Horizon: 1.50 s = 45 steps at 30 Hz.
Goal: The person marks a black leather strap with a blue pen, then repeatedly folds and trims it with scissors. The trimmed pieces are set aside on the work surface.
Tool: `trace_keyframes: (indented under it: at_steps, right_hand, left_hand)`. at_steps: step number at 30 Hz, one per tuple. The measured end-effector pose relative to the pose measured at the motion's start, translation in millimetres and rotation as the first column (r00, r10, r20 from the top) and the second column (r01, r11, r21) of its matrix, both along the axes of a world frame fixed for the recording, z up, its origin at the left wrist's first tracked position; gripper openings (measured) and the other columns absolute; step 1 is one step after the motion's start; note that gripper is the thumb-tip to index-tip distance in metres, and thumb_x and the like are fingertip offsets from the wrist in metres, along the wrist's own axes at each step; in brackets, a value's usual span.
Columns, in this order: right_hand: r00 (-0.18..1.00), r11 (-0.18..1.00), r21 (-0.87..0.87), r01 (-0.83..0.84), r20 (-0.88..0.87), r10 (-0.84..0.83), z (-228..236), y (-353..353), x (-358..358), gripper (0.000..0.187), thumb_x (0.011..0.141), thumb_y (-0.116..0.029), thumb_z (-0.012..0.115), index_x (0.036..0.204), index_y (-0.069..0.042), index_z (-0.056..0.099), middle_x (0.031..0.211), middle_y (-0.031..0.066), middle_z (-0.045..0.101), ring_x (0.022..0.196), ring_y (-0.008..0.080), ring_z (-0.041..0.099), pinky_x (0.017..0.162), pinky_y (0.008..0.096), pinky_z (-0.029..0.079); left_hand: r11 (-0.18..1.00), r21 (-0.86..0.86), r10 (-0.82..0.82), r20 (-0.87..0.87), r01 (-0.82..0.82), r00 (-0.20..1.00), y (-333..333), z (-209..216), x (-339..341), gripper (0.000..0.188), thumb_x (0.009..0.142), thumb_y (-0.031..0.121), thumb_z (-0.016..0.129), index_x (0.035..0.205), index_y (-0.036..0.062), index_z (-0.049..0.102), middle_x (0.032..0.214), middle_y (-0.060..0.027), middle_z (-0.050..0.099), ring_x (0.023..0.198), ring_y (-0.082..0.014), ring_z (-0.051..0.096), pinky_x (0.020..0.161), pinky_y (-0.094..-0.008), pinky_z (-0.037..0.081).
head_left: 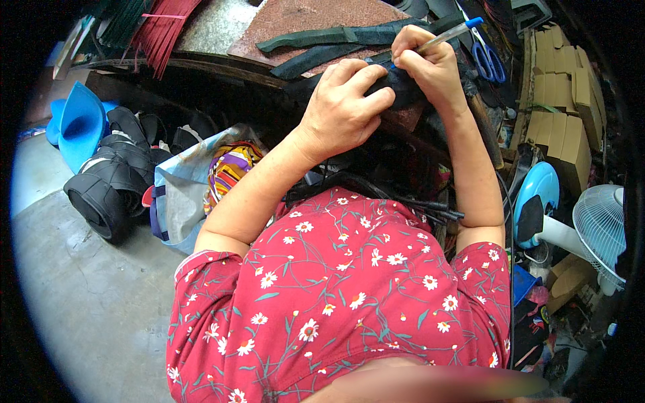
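Note:
My right hand is closed around a clear-barrelled pen with a blue end, which slants up to the right. Its fingertips are close to a black piece of material at the near edge of the worktable. My left hand rests on the same piece, fingers bent and pressed onto it; part of the piece is hidden beneath them. Just beyond my hands, dark flat strips lie on a reddish-brown speckled board. Blue-handled scissors lie to the right of my right hand.
Left on the floor are black padded rolled pieces, blue curved shapes and a pale blue bag with striped cloth. Red thin sticks overhang the table. Cardboard boxes and a fan stand at right.

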State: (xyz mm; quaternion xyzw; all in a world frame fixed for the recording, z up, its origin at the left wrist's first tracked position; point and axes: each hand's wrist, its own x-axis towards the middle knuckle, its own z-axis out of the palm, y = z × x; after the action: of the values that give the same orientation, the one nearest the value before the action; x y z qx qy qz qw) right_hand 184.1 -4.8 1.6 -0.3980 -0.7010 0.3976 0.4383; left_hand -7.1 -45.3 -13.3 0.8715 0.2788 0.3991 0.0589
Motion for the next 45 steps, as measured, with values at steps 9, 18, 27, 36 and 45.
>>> trace_keyframes:
  at_steps: [9, 18, 27, 36, 45]
  right_hand:
    - [0.999, 1.0, 0.008, 0.014, 0.036, -0.014, 1, 1, -2, 0.009, 0.078, 0.005, 0.052, 0.071, -0.002, 0.053, 0.074, -0.0013, 0.052, 0.068, 0.0058, 0.048, 0.062, 0.0201, 0.038]
    - [0.999, 0.999, 0.032, 0.007, 0.037, -0.009, 0, 3, -4, 0.008, 0.079, 0.003, 0.054, 0.072, -0.002, 0.053, 0.074, -0.0012, 0.053, 0.066, 0.0062, 0.048, 0.06, 0.0201, 0.038]
    - [0.849, 0.961, -0.215, 0.174, -0.461, -0.257, 15, -17, 26, 0.011, 0.083, -0.007, 0.055, 0.09, -0.005, 0.063, 0.08, 0.0036, 0.064, 0.068, 0.0096, 0.057, 0.061, 0.0211, 0.043]
    - [0.817, 0.952, 0.187, 0.242, 0.49, -0.304, 26, -72, 48, 0.037, 0.076, -0.02, 0.073, 0.111, -0.011, 0.066, 0.084, 0.0084, 0.056, 0.073, 0.0225, 0.059, 0.066, 0.0322, 0.048]
    - [0.712, 0.722, 0.413, 0.555, 0.213, -0.669, 31, -13, 72, 0.02, 0.085, 0.001, 0.057, 0.103, -0.001, 0.063, 0.091, 0.0057, 0.055, 0.072, 0.012, 0.057, 0.067, 0.0266, 0.047]
  left_hand:
    - [1.0, 0.003, 0.005, 0.002, -0.005, 1.0, -1, 0, 0, 0.03, 0.062, 0.009, 0.069, 0.091, 0.0114, 0.06, 0.108, -0.0108, 0.058, 0.1, -0.0317, 0.055, 0.086, -0.0433, 0.047]
    - [1.0, 0.003, 0.007, 0.001, -0.007, 1.0, -1, 1, 1, 0.03, 0.062, 0.01, 0.069, 0.091, 0.0109, 0.06, 0.108, -0.0113, 0.059, 0.1, -0.0317, 0.055, 0.086, -0.0433, 0.047]
    - [1.0, -0.015, 0.012, 0.013, -0.012, 1.0, -4, 5, 0, 0.027, 0.063, 0.007, 0.067, 0.089, 0.0085, 0.06, 0.109, -0.0104, 0.061, 0.098, -0.03, 0.056, 0.085, -0.0415, 0.047]
    - [1.0, -0.003, 0.01, -0.064, -0.01, 0.998, 3, 42, 3, 0.022, 0.071, 0.005, 0.063, 0.093, 0.0075, 0.062, 0.101, -0.0119, 0.062, 0.089, -0.029, 0.06, 0.077, -0.0385, 0.051]
    - [0.996, 0.056, 0.079, -0.229, -0.068, 0.97, 34, 57, -16, 0.025, 0.066, -0.002, 0.064, 0.09, 0.0073, 0.064, 0.093, -0.0087, 0.059, 0.094, -0.0288, 0.056, 0.079, -0.0372, 0.05]
